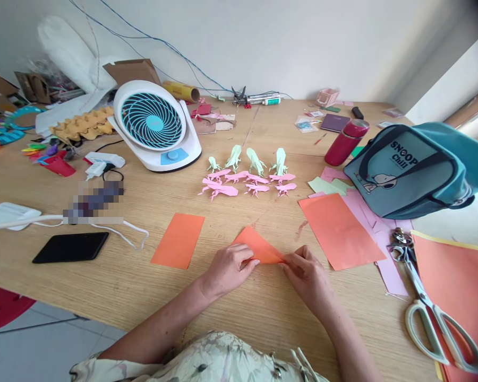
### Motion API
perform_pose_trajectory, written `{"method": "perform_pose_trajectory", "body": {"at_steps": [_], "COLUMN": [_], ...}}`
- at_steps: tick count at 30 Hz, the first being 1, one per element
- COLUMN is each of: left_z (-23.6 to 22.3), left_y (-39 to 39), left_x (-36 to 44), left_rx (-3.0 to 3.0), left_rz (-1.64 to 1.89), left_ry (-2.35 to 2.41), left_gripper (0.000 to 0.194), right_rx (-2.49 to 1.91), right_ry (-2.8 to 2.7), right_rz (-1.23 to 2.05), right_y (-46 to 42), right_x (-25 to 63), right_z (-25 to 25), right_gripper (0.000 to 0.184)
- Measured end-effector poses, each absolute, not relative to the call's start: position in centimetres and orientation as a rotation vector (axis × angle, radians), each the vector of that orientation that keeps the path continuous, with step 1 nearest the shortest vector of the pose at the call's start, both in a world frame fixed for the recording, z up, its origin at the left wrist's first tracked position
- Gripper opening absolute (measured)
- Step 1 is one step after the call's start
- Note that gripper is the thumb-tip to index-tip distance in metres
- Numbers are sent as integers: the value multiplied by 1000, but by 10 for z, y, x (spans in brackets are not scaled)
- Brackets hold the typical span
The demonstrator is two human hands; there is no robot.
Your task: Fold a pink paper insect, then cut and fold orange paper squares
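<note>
Between my hands, a sheet of orange paper (pixel 258 245) is folded into a triangle, its peak pointing away from me. My left hand (pixel 231 266) has the paper's left side between thumb and fingers. The right corner is pinched by my right hand (pixel 305 271). To the left lies a flat orange paper rectangle (pixel 178 240), and to the right a larger orange sheet (pixel 340 231). Farther back stand several folded paper insects, pink ones (pixel 219 188) in front and pale green ones (pixel 255 161) behind.
Scissors (pixel 430 313) lie on orange sheets at the right, near a teal bag (pixel 410 170) and a red bottle (pixel 346 142). A white fan (pixel 155 124) stands back left. A black phone (pixel 70 247) and white cable (pixel 137 245) lie at the left.
</note>
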State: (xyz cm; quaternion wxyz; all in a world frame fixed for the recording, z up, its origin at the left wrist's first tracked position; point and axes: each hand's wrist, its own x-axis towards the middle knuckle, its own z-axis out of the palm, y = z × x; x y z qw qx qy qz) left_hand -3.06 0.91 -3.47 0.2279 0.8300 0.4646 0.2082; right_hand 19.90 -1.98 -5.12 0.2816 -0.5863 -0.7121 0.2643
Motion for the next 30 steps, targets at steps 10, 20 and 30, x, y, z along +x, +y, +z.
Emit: {"method": "perform_pose_trajectory", "body": {"at_steps": [10, 20, 30], "left_z": [-30, -6, 25], "left_y": [-4, 17, 53], "left_x": [-29, -25, -15], "left_rx": [2087, 2189, 2275], "left_rz": [460, 378, 237], "left_ry": [1397, 1189, 775], "left_gripper": [34, 7, 21], "right_rx": [-1715, -1433, -1258], "right_ry": [-1723, -1548, -1688], "right_rz": [1103, 1268, 975], "right_y": [-21, -21, -19], "right_x": [199, 194, 197], "right_z": [-33, -45, -35], "right_gripper": [18, 18, 12]}}
